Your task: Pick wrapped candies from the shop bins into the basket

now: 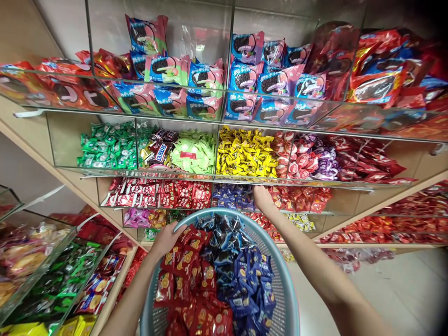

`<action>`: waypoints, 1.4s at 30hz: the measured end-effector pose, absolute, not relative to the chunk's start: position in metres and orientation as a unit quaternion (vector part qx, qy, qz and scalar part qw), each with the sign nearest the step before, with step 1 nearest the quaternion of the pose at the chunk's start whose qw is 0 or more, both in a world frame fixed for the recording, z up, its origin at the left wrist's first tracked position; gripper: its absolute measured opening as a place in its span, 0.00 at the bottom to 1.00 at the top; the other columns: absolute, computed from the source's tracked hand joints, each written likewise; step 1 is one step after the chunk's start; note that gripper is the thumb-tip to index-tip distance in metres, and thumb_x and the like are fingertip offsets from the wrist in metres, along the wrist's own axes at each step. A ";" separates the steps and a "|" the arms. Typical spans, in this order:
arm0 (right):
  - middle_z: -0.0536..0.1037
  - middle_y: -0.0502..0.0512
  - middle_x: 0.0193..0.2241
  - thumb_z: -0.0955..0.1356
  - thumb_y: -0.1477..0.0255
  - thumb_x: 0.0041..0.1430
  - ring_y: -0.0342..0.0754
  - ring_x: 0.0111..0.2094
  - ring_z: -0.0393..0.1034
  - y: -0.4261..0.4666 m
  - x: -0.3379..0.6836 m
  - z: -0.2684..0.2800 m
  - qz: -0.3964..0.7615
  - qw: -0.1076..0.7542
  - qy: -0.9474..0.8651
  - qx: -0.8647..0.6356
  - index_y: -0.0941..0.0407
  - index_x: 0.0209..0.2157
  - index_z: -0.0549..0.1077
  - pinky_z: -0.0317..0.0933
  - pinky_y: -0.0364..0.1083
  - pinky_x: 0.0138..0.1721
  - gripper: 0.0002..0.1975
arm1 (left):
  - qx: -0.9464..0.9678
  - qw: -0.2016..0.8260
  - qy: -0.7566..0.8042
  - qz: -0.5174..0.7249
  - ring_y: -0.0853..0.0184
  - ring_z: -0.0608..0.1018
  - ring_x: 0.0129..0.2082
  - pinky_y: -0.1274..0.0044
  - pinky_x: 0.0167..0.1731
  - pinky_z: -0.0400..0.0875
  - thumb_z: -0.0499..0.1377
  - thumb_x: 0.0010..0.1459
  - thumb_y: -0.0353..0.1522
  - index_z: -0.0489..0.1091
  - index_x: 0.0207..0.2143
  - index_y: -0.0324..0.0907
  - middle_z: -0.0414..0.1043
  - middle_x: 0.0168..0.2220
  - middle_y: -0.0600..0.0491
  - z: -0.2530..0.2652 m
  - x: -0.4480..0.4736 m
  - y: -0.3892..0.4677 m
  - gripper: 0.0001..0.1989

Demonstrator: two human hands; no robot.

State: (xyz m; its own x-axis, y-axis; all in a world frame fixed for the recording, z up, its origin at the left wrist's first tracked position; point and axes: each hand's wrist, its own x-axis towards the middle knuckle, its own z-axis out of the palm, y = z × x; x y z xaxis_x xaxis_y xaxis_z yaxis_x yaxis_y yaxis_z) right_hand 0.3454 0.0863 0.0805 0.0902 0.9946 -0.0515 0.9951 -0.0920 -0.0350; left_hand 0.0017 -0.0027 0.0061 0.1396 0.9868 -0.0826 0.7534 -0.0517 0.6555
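Observation:
My left hand (168,243) is closed on the left rim of a grey-blue plastic basket (292,298). Inside it lie red packets with orange pictures (191,252), black-and-blue wrapped sweets (224,233) and dark blue packets (254,280). My right hand (263,199) reaches over the far rim into a lower shelf, at the right end of a compartment of small blue packets (229,196). Red-wrapped sweets (297,198) lie just to its right. The fingers are hidden in the compartment, so their grip does not show.
Clear shelf fronts (168,175) cross above my right hand. Higher up are yellow-wrapped sweets (247,154), green sweets (108,147) and Oreo packs (276,81). Glass-sided bins with green packets (59,275) stand at lower left. Tiled floor (395,294) shows at lower right.

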 end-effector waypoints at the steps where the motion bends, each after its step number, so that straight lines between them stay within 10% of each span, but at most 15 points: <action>1: 0.73 0.66 0.41 0.60 0.78 0.62 0.52 0.41 0.70 0.080 0.349 0.084 -0.025 -0.009 0.671 0.741 0.64 0.44 0.69 0.62 0.49 0.41 0.11 | 0.697 0.290 0.624 0.201 0.64 0.70 0.25 0.76 0.27 0.59 0.45 0.57 0.51 0.64 0.28 0.42 0.64 0.22 0.56 0.006 0.002 -0.003 0.22; 14: 0.73 0.51 0.24 0.59 0.65 0.63 0.44 0.26 0.68 -0.019 0.353 0.128 -0.243 -0.290 0.747 0.547 0.57 0.33 0.68 0.59 0.42 0.29 0.12 | 0.696 0.290 0.625 0.200 0.63 0.71 0.27 0.76 0.27 0.60 0.46 0.56 0.50 0.65 0.29 0.42 0.68 0.25 0.54 0.004 0.001 -0.002 0.22; 22: 0.72 0.49 0.24 0.60 0.66 0.64 0.42 0.26 0.69 -0.058 0.309 0.127 -0.404 -0.207 0.793 0.405 0.57 0.33 0.69 0.60 0.41 0.29 0.12 | 0.696 0.284 0.628 0.200 0.63 0.71 0.26 0.77 0.26 0.59 0.46 0.56 0.50 0.63 0.27 0.43 0.67 0.23 0.54 0.005 0.002 -0.002 0.21; 42: 0.75 0.57 0.36 0.56 0.72 0.66 0.45 0.37 0.70 -0.027 0.267 0.090 -0.207 -0.109 0.908 0.346 0.58 0.40 0.71 0.60 0.43 0.38 0.13 | 0.695 0.282 0.631 0.196 0.65 0.69 0.23 0.77 0.24 0.57 0.45 0.57 0.51 0.63 0.28 0.42 0.63 0.21 0.57 0.007 0.003 -0.003 0.22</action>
